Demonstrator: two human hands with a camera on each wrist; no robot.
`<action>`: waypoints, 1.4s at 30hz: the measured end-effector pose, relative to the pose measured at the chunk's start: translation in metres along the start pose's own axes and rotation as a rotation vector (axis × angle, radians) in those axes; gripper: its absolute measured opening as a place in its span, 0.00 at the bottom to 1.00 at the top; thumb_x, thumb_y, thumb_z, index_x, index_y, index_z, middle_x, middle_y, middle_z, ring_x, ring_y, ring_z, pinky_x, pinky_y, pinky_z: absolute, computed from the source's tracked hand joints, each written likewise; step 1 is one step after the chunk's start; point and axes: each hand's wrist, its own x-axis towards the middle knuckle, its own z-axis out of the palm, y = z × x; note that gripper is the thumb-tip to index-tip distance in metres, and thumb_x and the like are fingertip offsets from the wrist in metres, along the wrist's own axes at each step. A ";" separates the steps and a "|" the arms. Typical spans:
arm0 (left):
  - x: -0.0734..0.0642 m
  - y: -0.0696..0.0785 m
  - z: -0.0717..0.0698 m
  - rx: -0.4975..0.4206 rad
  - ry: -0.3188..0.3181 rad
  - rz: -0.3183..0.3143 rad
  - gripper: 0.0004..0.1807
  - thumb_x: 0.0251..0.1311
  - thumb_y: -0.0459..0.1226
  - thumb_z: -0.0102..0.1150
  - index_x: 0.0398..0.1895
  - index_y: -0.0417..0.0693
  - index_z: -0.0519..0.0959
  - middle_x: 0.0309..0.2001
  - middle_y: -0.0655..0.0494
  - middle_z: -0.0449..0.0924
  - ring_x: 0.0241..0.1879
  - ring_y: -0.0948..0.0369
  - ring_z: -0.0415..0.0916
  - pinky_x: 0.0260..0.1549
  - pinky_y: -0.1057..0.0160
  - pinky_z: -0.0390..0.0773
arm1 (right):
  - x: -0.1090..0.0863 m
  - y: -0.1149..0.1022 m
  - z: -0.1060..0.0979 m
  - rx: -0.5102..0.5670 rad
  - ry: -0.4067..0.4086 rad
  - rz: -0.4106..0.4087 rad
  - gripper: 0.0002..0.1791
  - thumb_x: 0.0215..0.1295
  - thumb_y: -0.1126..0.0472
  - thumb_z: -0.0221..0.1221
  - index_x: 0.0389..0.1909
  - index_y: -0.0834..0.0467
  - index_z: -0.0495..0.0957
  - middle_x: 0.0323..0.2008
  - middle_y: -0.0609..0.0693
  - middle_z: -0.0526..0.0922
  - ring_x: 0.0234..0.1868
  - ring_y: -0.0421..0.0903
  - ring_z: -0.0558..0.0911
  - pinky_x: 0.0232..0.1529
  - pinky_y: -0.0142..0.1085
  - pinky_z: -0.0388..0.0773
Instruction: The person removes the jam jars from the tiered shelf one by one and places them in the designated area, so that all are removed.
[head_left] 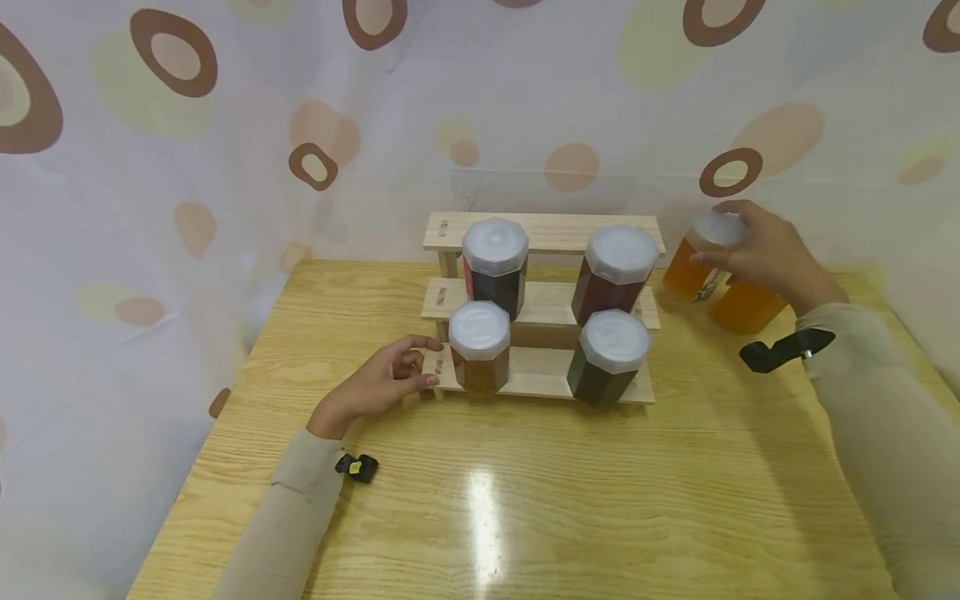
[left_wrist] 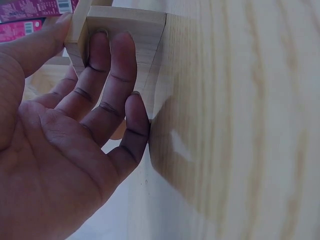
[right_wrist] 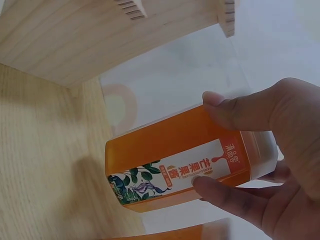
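My right hand [head_left: 776, 250] grips an orange jar [head_left: 684, 271] near its whitish lid, right of the wooden rack. In the right wrist view this mango-coloured jar [right_wrist: 165, 135] has a printed label and is tilted, with thumb and fingers around its upper part. A second orange jar [head_left: 746, 307] stands under that hand, partly hidden. At the left end of the three-tier wooden rack [head_left: 551, 232], my left hand [head_left: 382, 379] holds the lowest shelf. The left wrist view has its thumb and fingers on either side of the board end [left_wrist: 77, 35].
On the rack's middle shelf are a dark jar [head_left: 495, 267] and a reddish-brown jar [head_left: 611, 275]. The lowest shelf bears an amber jar [head_left: 480, 350] and another dark jar [head_left: 606, 358]. A patterned curtain [head_left: 525, 100] hangs behind the wooden table [head_left: 585, 500].
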 end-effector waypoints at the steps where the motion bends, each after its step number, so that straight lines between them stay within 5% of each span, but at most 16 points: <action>1: 0.000 0.000 0.000 -0.001 0.000 0.000 0.25 0.72 0.28 0.60 0.69 0.37 0.67 0.31 0.32 0.76 0.31 0.43 0.80 0.24 0.65 0.71 | -0.001 0.000 0.002 0.000 -0.008 0.005 0.48 0.65 0.47 0.71 0.75 0.67 0.58 0.67 0.79 0.64 0.58 0.75 0.69 0.57 0.69 0.68; 12: -0.003 0.003 -0.002 -0.015 0.003 -0.016 0.25 0.72 0.28 0.60 0.70 0.38 0.67 0.31 0.37 0.77 0.31 0.44 0.78 0.25 0.66 0.70 | -0.005 0.004 0.015 0.013 -0.052 0.011 0.49 0.65 0.48 0.72 0.75 0.67 0.57 0.67 0.79 0.63 0.54 0.75 0.73 0.57 0.69 0.70; 26: -0.005 0.003 -0.001 -0.025 -0.005 -0.020 0.25 0.72 0.28 0.60 0.70 0.39 0.67 0.32 0.35 0.77 0.33 0.42 0.80 0.25 0.64 0.71 | -0.006 0.007 0.026 -0.002 -0.095 0.018 0.50 0.63 0.50 0.74 0.75 0.66 0.57 0.70 0.80 0.60 0.62 0.77 0.67 0.60 0.72 0.65; 38: -0.007 0.002 -0.001 -0.019 0.004 -0.021 0.25 0.72 0.28 0.60 0.70 0.39 0.67 0.31 0.35 0.76 0.32 0.43 0.80 0.24 0.65 0.71 | -0.009 0.013 0.036 0.029 -0.087 0.009 0.49 0.65 0.50 0.72 0.75 0.67 0.55 0.66 0.79 0.64 0.42 0.68 0.81 0.43 0.52 0.82; 42: -0.007 0.002 -0.001 -0.015 0.004 -0.027 0.25 0.72 0.29 0.60 0.70 0.40 0.67 0.31 0.35 0.76 0.32 0.43 0.80 0.24 0.65 0.72 | -0.012 0.013 0.038 0.036 -0.073 0.013 0.50 0.65 0.51 0.72 0.76 0.68 0.53 0.67 0.80 0.63 0.53 0.74 0.75 0.54 0.66 0.74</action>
